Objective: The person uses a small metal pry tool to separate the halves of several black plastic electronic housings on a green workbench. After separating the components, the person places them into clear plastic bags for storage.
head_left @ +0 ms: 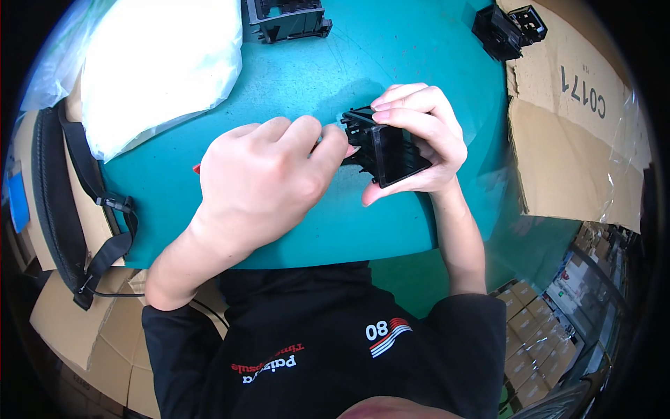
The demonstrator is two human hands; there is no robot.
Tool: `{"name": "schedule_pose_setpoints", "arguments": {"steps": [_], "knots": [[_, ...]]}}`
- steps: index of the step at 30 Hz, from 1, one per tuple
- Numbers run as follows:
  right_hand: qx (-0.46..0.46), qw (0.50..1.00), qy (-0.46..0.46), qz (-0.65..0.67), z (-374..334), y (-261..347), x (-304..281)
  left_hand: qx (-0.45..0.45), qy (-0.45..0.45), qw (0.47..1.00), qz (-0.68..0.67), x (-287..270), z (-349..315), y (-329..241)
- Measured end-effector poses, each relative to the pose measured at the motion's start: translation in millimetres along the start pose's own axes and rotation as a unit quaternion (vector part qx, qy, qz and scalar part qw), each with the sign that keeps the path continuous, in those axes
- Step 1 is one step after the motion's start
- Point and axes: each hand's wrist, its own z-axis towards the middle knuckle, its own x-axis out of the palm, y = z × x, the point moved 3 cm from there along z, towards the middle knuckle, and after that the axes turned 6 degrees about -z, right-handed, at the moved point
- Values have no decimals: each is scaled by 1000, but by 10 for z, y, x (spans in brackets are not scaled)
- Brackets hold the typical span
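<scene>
Currently the right hand (427,133) pinches a black plastic housing (395,157) over the green table (398,63), inside its near edge; the left hand (258,178) curls round a mostly hidden red tool (197,169) beside it. Open table surface separates the right hand from the cardboard (579,157).

The left hand (262,178) is hiding most of a red object (197,169), leaving its kind unclear, while the right hand (441,143) is covering part of a black housing (399,157). The upper edge is cutting off another black part (289,28) and a white bag (164,70).
</scene>
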Motion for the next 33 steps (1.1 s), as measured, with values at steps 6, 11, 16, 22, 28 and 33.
{"name": "schedule_pose_setpoints", "arguments": {"steps": [6, 11, 16, 22, 28, 33], "knots": [[-38, 998, 1, -45, -8, 47, -6, 7, -24, 997, 68, 22, -6, -40], [-46, 996, -55, -47, -37, 36, -114, 14, -75, 996, -42, 26, 61, 77], [361, 872, -234, 232, -290, -159, -108, -38, -50, 970, -233, 20, 106, 228], [426, 663, -194, 584, -364, -176, 137, -25, -42, 964, -260, 147, 91, 121], [438, 578, -183, 664, -441, -224, 221, 12, -55, 965, -257, 199, 94, 89], [434, 568, -177, 676, -425, -196, 248, 20, -63, 968, -243, 204, 91, 89]]}}
